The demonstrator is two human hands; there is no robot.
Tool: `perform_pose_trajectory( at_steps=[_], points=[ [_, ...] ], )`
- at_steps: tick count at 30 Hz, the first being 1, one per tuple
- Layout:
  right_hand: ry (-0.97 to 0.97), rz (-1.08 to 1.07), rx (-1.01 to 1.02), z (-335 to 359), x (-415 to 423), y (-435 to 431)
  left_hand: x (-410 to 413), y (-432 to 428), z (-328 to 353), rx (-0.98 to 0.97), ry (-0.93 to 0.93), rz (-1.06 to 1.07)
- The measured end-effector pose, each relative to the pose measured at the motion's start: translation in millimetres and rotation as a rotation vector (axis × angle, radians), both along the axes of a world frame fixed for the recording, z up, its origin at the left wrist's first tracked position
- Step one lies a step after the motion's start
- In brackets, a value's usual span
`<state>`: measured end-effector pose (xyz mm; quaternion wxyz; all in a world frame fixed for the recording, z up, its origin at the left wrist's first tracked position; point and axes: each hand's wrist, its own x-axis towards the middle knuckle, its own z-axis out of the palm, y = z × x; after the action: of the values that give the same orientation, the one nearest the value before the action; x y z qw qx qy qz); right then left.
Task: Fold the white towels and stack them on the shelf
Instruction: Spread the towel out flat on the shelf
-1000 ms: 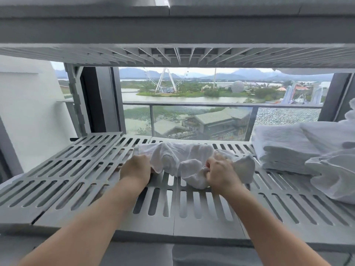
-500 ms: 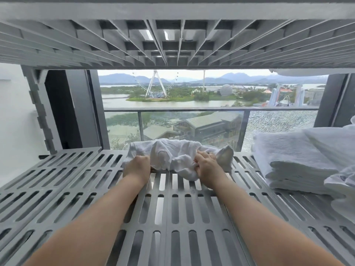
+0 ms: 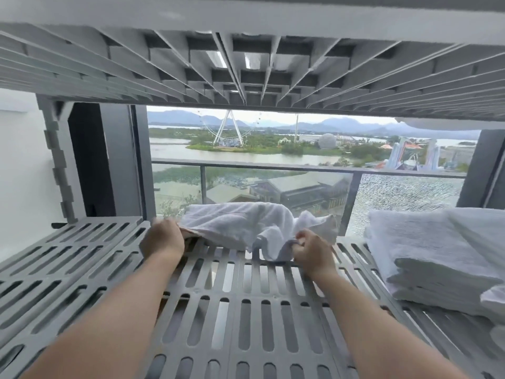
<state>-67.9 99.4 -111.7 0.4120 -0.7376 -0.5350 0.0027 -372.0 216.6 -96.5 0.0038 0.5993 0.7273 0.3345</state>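
Pulled farther apart, your left hand (image 3: 164, 240) and right hand (image 3: 313, 251) each pinch an end of the crumpled white terry towel (image 3: 246, 222), stretched 9-to-3 at 12 o'clock on the grey slatted plastic shelf (image 3: 82, 269), equally near both hands.

Past a white wall (image 3: 24, 173) and a dark window frame (image 3: 117, 160), a glass balcony railing (image 3: 300, 168) stands before grey-roofed buildings (image 3: 297, 187), a wide river (image 3: 175, 151), a white Ferris wheel (image 3: 228, 129), a pale dome (image 3: 327, 141) among trees, and hazy mountains (image 3: 185, 118).
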Motion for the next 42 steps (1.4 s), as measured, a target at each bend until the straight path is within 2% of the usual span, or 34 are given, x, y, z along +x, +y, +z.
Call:
perform_pose_trajectory(
  at_steps=[3,4,6,8,11,12,13,14,16,18,19,20,23,26,27,29,31,33,37,39,42],
  points=[
    [-0.162,0.457,-0.061,4,-41,-23,-9,-15,9,-0.055,0.047,0.079],
    [-0.213,0.534,-0.065,2,-46,-27,-7,-23,12,-0.074,0.061,0.026],
    [-0.249,0.593,-0.074,-2,-35,-31,3,-45,21,-0.157,0.029,-0.229],
    [-0.156,0.447,-0.072,-3,-5,-27,26,-73,27,-0.298,-0.071,-0.611],
    [0.241,-0.214,0.045,3,51,-24,73,-110,25,-0.376,-0.079,-1.010],
    [0.311,-0.323,0.047,2,56,-25,83,-113,19,-0.376,-0.017,-1.048],
    [0.290,-0.289,0.033,-1,53,-24,86,-108,15,-0.352,0.086,-1.011],
    [0.223,-0.163,0.001,-4,43,-22,82,-101,14,-0.291,0.206,-0.885],
    [0.087,0.124,-0.031,-6,15,-19,60,-80,10,-0.160,0.357,-0.495],
    [0.012,0.310,-0.090,-2,-2,-17,37,-60,11,-0.195,0.361,-0.223],
    [-0.026,0.342,-0.114,-1,-6,-16,31,-51,11,-0.239,0.291,-0.179],
    [-0.058,0.331,-0.132,-2,-9,-13,31,-43,9,-0.278,0.214,-0.187],
    [-0.113,0.263,-0.225,-13,-7,2,48,-25,1,-0.361,0.141,-0.279],
    [-0.143,0.204,-0.319,-13,0,24,72,-6,-3,-0.404,0.105,-0.231],
    [-0.142,0.157,-0.314,-12,2,32,78,-2,-2,-0.364,0.069,-0.277],
    [-0.077,0.002,-0.264,-12,4,45,87,9,-2,-0.237,-0.045,-0.510],
    [0.036,-0.148,-0.190,-14,4,55,84,20,-4,-0.197,0.051,-0.631],
    [0.066,-0.207,-0.153,-16,3,57,78,31,-10,-0.164,0.149,-0.515],
    [0.013,-0.349,-0.015,-16,8,45,62,23,-15,0.169,0.177,-0.244],
    [-0.020,-0.335,0.045,-14,8,39,49,17,-16,0.165,0.177,-0.216],
    [0.189,-0.332,0.196,-7,22,31,26,7,-13,0.075,0.044,-0.079]
  ],
)
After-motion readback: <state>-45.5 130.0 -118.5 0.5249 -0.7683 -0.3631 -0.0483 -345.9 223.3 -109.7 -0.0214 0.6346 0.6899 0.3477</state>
